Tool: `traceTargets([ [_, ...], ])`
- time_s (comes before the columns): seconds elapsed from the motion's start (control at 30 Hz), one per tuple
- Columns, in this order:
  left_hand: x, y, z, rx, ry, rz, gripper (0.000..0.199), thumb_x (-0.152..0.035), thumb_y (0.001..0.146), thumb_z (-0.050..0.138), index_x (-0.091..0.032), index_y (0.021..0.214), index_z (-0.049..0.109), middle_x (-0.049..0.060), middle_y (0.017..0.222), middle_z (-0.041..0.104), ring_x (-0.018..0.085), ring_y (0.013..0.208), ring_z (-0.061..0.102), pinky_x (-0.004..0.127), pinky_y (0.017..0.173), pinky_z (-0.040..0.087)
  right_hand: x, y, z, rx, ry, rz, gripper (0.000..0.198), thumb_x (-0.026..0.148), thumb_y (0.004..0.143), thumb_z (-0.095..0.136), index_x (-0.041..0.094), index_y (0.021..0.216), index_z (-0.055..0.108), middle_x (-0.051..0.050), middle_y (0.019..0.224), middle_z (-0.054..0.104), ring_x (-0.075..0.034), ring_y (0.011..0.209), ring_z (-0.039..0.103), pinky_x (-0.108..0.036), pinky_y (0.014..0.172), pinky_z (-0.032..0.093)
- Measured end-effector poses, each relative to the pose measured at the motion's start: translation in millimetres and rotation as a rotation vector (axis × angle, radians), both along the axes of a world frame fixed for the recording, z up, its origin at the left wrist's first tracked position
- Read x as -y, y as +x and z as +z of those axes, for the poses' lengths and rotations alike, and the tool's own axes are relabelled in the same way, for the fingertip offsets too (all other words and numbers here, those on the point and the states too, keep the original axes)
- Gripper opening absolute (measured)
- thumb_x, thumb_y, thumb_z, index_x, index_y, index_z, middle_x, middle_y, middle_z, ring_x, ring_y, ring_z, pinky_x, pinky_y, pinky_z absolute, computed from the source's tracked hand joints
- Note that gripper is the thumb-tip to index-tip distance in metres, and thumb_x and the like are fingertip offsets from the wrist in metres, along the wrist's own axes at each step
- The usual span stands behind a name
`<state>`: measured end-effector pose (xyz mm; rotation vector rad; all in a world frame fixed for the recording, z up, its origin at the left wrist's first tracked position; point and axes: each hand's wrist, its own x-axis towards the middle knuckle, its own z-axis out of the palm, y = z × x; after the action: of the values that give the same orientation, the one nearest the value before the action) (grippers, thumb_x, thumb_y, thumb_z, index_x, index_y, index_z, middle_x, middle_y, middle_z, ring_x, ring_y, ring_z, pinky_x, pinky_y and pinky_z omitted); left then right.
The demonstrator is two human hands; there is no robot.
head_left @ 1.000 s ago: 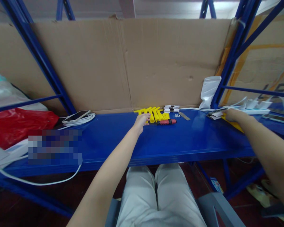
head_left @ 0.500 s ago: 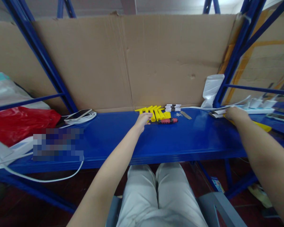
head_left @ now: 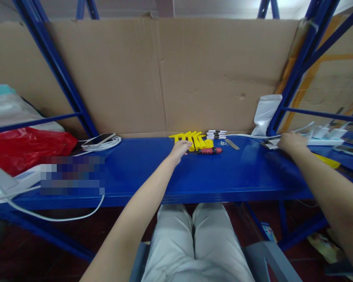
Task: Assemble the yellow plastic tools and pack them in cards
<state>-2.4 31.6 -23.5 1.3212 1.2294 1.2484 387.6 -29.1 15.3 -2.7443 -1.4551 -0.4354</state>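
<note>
My left hand (head_left: 181, 150) rests at the near left side of a row of yellow T-shaped plastic pieces (head_left: 196, 141). Its fingers reach out toward them, and I see nothing held. Just right of it lies a red and black screwdriver (head_left: 210, 150). Behind that sit a small stack of white pieces with dark bands (head_left: 217, 134), some tiny screws (head_left: 224, 143) and a flat greyish strip (head_left: 233, 145). Far to the right, my right hand (head_left: 292, 143) is lowered over flat white and dark pieces (head_left: 271, 144); its fingers are hidden from me.
A white power strip (head_left: 326, 141) with plugs, a phone (head_left: 351, 150) and a yellow item (head_left: 328, 160) lie at the right. Coiled white cable (head_left: 113, 141) and a red bag (head_left: 29, 147) are at the left. Cardboard (head_left: 217, 74) stands behind the blue bench (head_left: 211, 176).
My right hand has shifted slightly left, and less of the yellow item shows beside it. My left hand stays by the yellow pieces, its fingers a little closer together. The view has moved slightly.
</note>
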Motion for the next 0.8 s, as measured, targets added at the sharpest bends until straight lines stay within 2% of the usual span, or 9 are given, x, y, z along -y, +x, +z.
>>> traceTargets([
  [0.1, 2.6, 0.4, 1.7, -0.178, 0.076, 0.049, 0.009, -0.014, 0.076, 0.067, -0.018, 0.07, 0.073, 0.011, 0.084, 0.075, 0.026, 0.095, 0.069, 0.032, 0.078, 0.055, -1.7, -19.7, 9.6, -0.01, 0.014, 0.077, 0.047, 0.019, 0.097, 0.036, 0.0, 0.131, 0.063, -0.033, 0.133, 0.056, -0.035, 0.129, 0.053, -0.043, 0.093, 0.045],
  [0.2, 4.3, -1.7, 0.4, -0.481, 0.205, 0.14, 0.016, -0.011, 0.077, 0.062, -0.017, 0.079, 0.077, 0.012, 0.105, 0.075, 0.028, 0.109, 0.067, 0.037, 0.1, 0.049, -5.8, -45.5, 15.9, 0.025, 0.046, 0.171, 0.047, 0.018, 0.097, 0.035, 0.002, 0.129, 0.065, -0.03, 0.138, 0.056, -0.036, 0.129, 0.053, -0.043, 0.095, 0.045],
  [0.27, 5.2, -4.5, -1.4, -0.709, 0.248, 0.212, 0.024, -0.011, 0.077, 0.062, -0.018, 0.094, 0.078, 0.012, 0.12, 0.071, 0.029, 0.12, 0.062, 0.038, 0.107, 0.045, -9.7, -65.0, 18.4, 0.027, 0.088, 0.221, 0.046, 0.019, 0.097, 0.037, 0.003, 0.131, 0.064, -0.028, 0.137, 0.059, -0.036, 0.127, 0.055, -0.043, 0.095, 0.045],
  [0.37, 6.6, -9.4, -3.5, -0.93, 0.193, 0.293, 0.039, -0.018, 0.08, 0.062, -0.022, 0.119, 0.071, 0.012, 0.138, 0.061, 0.031, 0.129, 0.055, 0.042, 0.107, 0.045, -18.3, -93.8, 22.5, 0.012, 0.193, 0.337, 0.045, 0.02, 0.097, 0.036, 0.005, 0.124, 0.069, -0.025, 0.13, 0.064, -0.034, 0.122, 0.061, -0.039, 0.093, 0.048],
  [0.43, 7.2, -12.2, -4.0, -0.992, 0.115, 0.313, 0.044, -0.023, 0.083, 0.061, -0.023, 0.128, 0.065, 0.012, 0.143, 0.057, 0.032, 0.132, 0.052, 0.045, 0.106, 0.046, -26.6, -109.7, 25.4, -0.032, 0.29, 0.402, 0.043, 0.019, 0.095, 0.04, 0.009, 0.123, 0.071, -0.021, 0.128, 0.067, -0.032, 0.118, 0.064, -0.038, 0.092, 0.05],
  [0.53, 6.9, -15.4, -3.9, -1.025, 0.039, 0.326, 0.045, -0.025, 0.087, 0.057, -0.024, 0.131, 0.06, 0.015, 0.143, 0.056, 0.034, 0.133, 0.051, 0.05, 0.104, 0.045, -41.5, -125.4, 25.3, -0.143, 0.446, 0.456, 0.039, 0.02, 0.091, 0.046, 0.014, 0.118, 0.074, -0.018, 0.119, 0.072, -0.031, 0.11, 0.067, -0.04, 0.09, 0.053],
  [0.67, 4.6, -19.3, -4.8, -1.037, 0.034, 0.346, 0.041, -0.024, 0.088, 0.055, -0.022, 0.129, 0.06, 0.017, 0.142, 0.057, 0.035, 0.133, 0.051, 0.052, 0.104, 0.043, -58.3, -131.8, 5.6, -0.245, 0.619, 0.564, 0.036, 0.02, 0.089, 0.048, 0.015, 0.11, 0.077, -0.015, 0.11, 0.075, -0.031, 0.106, 0.069, -0.041, 0.091, 0.054],
  [0.73, 3.1, -21.3, -5.8, -1.031, 0.042, 0.354, 0.039, -0.024, 0.089, 0.055, -0.021, 0.128, 0.061, 0.018, 0.143, 0.057, 0.035, 0.135, 0.05, 0.053, 0.105, 0.043, -63.6, -129.9, -10.3, -0.282, 0.628, 0.635, 0.034, 0.019, 0.088, 0.049, 0.014, 0.106, 0.077, -0.015, 0.108, 0.076, -0.03, 0.102, 0.071, -0.041, 0.091, 0.055],
  [0.8, 1.2, -23.6, -7.1, -1.005, 0.05, 0.368, 0.038, -0.024, 0.089, 0.056, -0.02, 0.127, 0.061, 0.019, 0.142, 0.058, 0.035, 0.135, 0.05, 0.054, 0.106, 0.042, -66.6, -125.8, -24.8, -0.316, 0.551, 0.753, 0.032, 0.016, 0.084, 0.055, 0.013, 0.105, 0.078, -0.015, 0.107, 0.076, -0.028, 0.098, 0.072, -0.039, 0.091, 0.055],
])
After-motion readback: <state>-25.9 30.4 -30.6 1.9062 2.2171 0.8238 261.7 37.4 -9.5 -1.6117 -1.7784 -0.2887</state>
